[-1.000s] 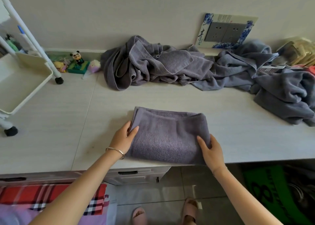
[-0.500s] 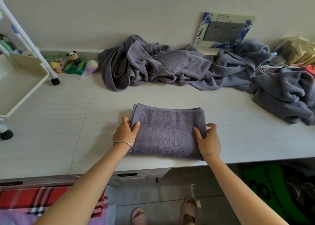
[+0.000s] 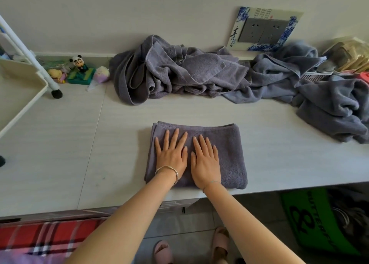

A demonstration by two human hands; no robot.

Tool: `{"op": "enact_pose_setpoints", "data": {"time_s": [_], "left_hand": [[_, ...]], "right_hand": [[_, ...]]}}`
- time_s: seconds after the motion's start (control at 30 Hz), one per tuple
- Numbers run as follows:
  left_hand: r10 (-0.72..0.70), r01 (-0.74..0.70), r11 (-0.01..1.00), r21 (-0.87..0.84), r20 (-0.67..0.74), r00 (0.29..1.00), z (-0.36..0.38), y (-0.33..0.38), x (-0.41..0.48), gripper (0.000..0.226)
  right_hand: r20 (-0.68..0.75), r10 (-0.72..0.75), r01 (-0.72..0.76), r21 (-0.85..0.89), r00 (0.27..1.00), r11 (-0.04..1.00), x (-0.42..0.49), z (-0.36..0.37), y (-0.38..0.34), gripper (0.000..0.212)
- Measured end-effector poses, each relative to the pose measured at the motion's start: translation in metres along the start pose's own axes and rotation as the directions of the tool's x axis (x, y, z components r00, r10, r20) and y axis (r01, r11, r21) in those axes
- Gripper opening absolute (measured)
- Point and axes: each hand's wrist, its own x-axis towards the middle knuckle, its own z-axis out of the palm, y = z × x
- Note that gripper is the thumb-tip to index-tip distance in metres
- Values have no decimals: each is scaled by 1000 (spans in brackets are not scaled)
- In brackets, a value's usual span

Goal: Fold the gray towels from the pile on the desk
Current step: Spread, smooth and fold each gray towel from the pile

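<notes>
1. The folded gray towel (image 3: pixel 229 143) is at center-bottom of the frame. It lies flat on the table (image 3: pixel 79 133) close to the front edge, a tidy rectangle w/ layered edges showing along its top and left sides.
2. Left grip (image 3: pixel 171 155) is a bare hand, palm down on the left half of that towel. Fingers are straight & fanned out, pressing flat and not pinching anything. There's a thin bangle (image 3: pixel 166 169) on the wrist.
3. Right grip (image 3: pixel 204 159) is just beside it, also palm down on the towel, around the middle. Fingers are straight and a bit closer together, holding nothing. The thumbs are v. near each other, but can't tell if they actually touch.
4. The unfolded pile (image 3: pixel 179 71) is crumpled against the wall at upper center, well apart from the folded one. More bluish-gray towels (image 3: pixel 329 103) trail off to the right edge of the frame.
5. Upper left has a white rack (image 3: pixel 24 87) w/ a black foot on the table. A panda figurine (image 3: pixel 78 63) & a couple of small toys sit just beside it, by the wall.
6. Upper right has a wall socket plate (image 3: pixel 263 31) w/ a blue-and-white border above the pile, and some packets (image 3: pixel 349 53) at the far right.
7. Bottom of the frame, below the table edge, has plaid fabric (image 3: pixel 40 235) at lower left. Pink slippers (image 3: pixel 162 251) are on the floor at bottom center, and there's a green thing w/ black lettering (image 3: pixel 311 223) at lower right.
</notes>
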Motion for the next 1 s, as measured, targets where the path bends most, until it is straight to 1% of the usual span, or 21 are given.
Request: {"op": "enact_pose_setpoints", "data": {"time_s": [0.1,0.13,0.2,0.27,0.33,0.47,0.53,0.57,0.6,0.63,0.67,0.7,0.73,0.77,0.83,0.87,0.9,0.97,1.0], "left_hand": [[-24,24,1000,0,-10,1000,3,2,1,52],[-35,35,999,5,-15,999,3,0,2,54],[-51,51,999,-1,-28,998,4,-6,5,67],[-58,58,998,-5,-29,998,5,-9,6,74],[-63,62,998,-8,-23,998,6,-7,7,72],[-72,72,997,7,-8,997,4,-6,7,73],[-74,74,997,7,29,997,2,-5,8,63],[-73,73,997,-12,37,997,-1,-5,9,59],[-76,77,996,-40,43,996,-4,-5,9,58],[-89,93,993,-75,50,995,-8,-7,7,59],[-109,114,987,-112,49,993,-12,-9,6,59],[-115,119,982,-143,38,993,-17,-12,1,59],[-95,97,983,-154,20,995,-21,-15,-6,56],[-47,43,988,-151,-22,999,-26,-17,-14,54],[95,-114,985,-128,-144,985,-29,-15,-34,52],[146,-165,981,-104,-166,975,-28,-14,-42,53],[166,-181,980,-85,-161,973,-26,-13,-47,56],[132,-132,991,-12,19,991,-27,-12,-49,71],[87,-89,996,22,94,992,-27,-15,-43,72]], "right_hand": [[21,-100,101,-28,995,994,3,-7,22,61],[18,-104,105,-42,994,994,4,-10,33,62],[11,-58,58,-61,998,996,6,-17,54,67],[-3,-22,21,-98,1000,995,6,-22,72,74],[15,15,-14,-111,1000,994,6,-27,87,76],[33,101,-98,-67,994,993,6,-30,99,77],[66,125,-125,-2,990,992,7,-31,98,74],[79,133,-139,66,988,988,6,-33,97,69],[79,154,-166,174,985,971,5,-34,97,65],[69,194,-206,312,979,928,3,-36,98,64],[61,255,-255,449,965,857,-2,-37,100,62],[61,319,-298,553,946,778,-7,-39,101,60],[70,369,-332,612,927,717,-13,-39,102,56],[69,393,-345,629,917,696,-19,-40,101,52],[20,368,-302,613,930,730,-30,-36,94,46],[-12,346,-270,601,938,752,-34,-34,90,45],[-36,333,-250,586,942,771,-38,-31,85,43],[-56,334,-256,529,941,809,-46,-26,73,37],[-51,346,-281,481,937,831,-49,-24,67,33]]}}
